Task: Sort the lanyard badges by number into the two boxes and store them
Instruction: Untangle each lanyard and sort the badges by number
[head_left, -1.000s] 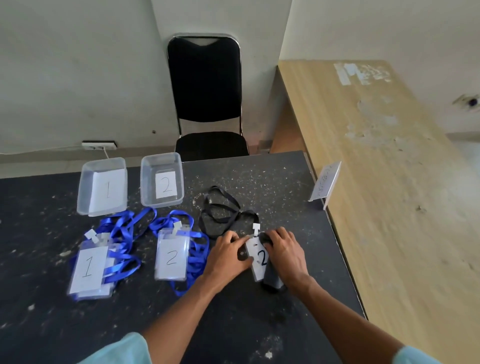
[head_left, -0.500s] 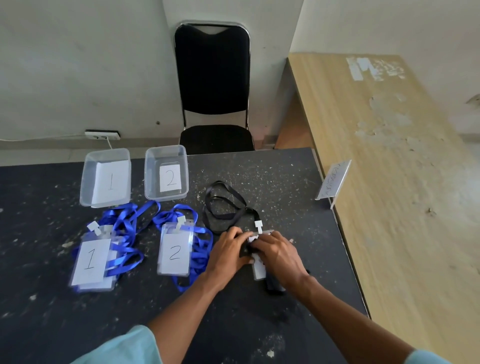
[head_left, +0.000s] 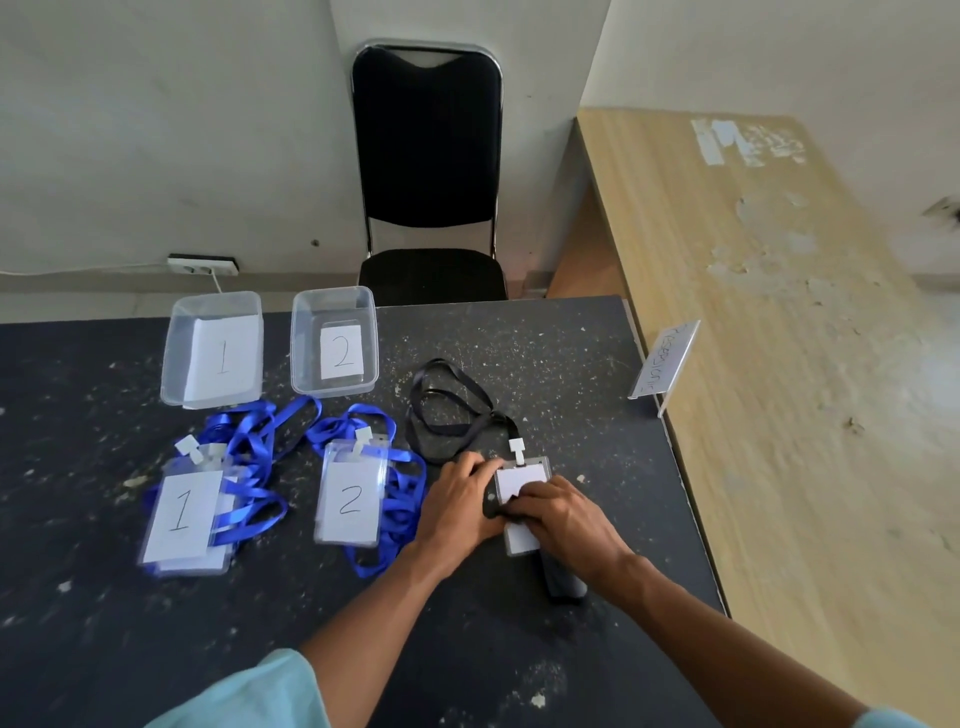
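Note:
Two clear boxes stand at the back of the dark table: box 1 (head_left: 174, 364) on the left, box 2 (head_left: 301, 353) beside it. A blue-lanyard badge marked 1 (head_left: 182, 517) lies below box 1 on top of other badges. To its right lies a blue-lanyard badge marked 2 (head_left: 348, 499). My left hand (head_left: 460, 504) and my right hand (head_left: 563, 525) both rest on a badge with a black lanyard (head_left: 519, 480); its number is covered. The black strap (head_left: 447, 410) loops away behind it, and part of the strap is bunched under my fingers.
A black chair (head_left: 428, 171) stands behind the table. A wooden table (head_left: 779, 312) adjoins on the right, with a small clear sign stand (head_left: 665, 361) at its edge. A power strip (head_left: 202, 265) sits on the floor by the wall.
My right hand has slid over the badge face and covered the number 2 that showed a second ago. The view has shifted slightly; the other badges and boxes have not moved.

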